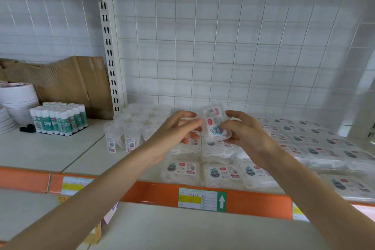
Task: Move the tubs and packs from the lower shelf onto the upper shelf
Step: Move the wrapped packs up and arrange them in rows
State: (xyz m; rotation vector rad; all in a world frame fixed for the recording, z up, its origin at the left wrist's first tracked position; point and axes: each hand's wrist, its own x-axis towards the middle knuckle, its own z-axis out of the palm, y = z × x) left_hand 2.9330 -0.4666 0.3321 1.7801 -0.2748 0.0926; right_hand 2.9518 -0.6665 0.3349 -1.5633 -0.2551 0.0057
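Gripped at frame centre: one pack (215, 122), stood on end, label to the camera, with its long axis nearly up-and-down in the frame. Clamped along the right edge by the right hand (241, 134), thumb across the lower front, other fingers behind. Met at the left edge by the fingertips of the left hand (176, 130), lightly curled; too blurred to tell pinch from mere touch. Just below and beyond: shelved packs (221, 174) lying flat in rows on the upper shelf (91, 158). Judged next: tipping the pack flat to match those rows, then lowering, with the right hand carrying. Left of centre, clustered tubs (132, 128); further left, glue sticks (58, 117). Along the bottom, the lower shelf (182, 229).
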